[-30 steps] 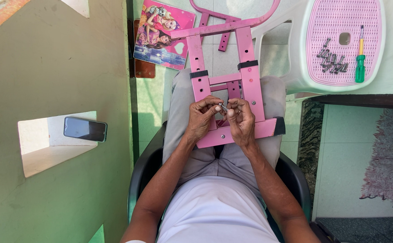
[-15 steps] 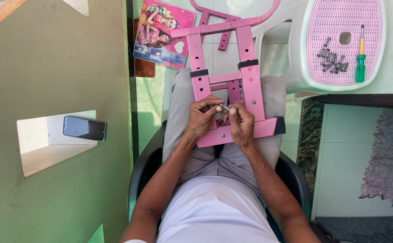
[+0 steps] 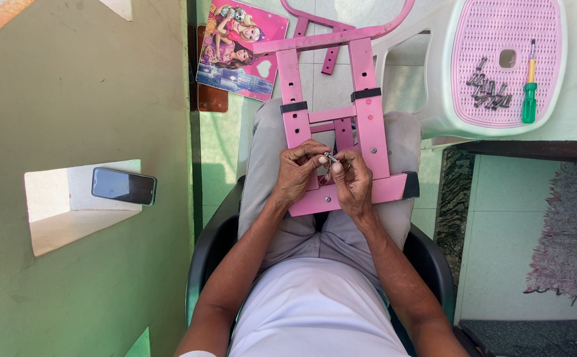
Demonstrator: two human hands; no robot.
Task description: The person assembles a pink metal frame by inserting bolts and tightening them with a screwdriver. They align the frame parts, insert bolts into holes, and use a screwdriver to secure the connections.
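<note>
A small metal bolt (image 3: 330, 158) sits pinched between the fingertips of both hands, just above the middle of a pink frame (image 3: 368, 125) that lies across the person's lap. The left hand (image 3: 300, 170) is curled nearly closed, thumb and forefinger gripping the bolt from its side; the right hand (image 3: 350, 180) is likewise curled, its fingertips closed on the same bolt from the other side. Both hands rest over the frame's lower crossbar, touching it. The frame has two long rails with black bands, short rungs between them, and a curved bar at the far end over the floor. The person sits in a black chair (image 3: 207, 254), in grey trousers and a white shirt. Beyond the frame, on the floor, lies a picture panel (image 3: 239, 49) in pink, just beside the frame's left rail. To the right stands a white stool (image 3: 434, 99) with a pink perforated seat; on that seat lie a heap of bolts (image 3: 485, 89) and, near them, a green-handled screwdriver (image 3: 530, 92). Well apart to the left, a dark phone (image 3: 124, 186) lies in a wall niche (image 3: 70, 225). A fringed rug (image 3: 569, 238) lies on the floor at the right.
</note>
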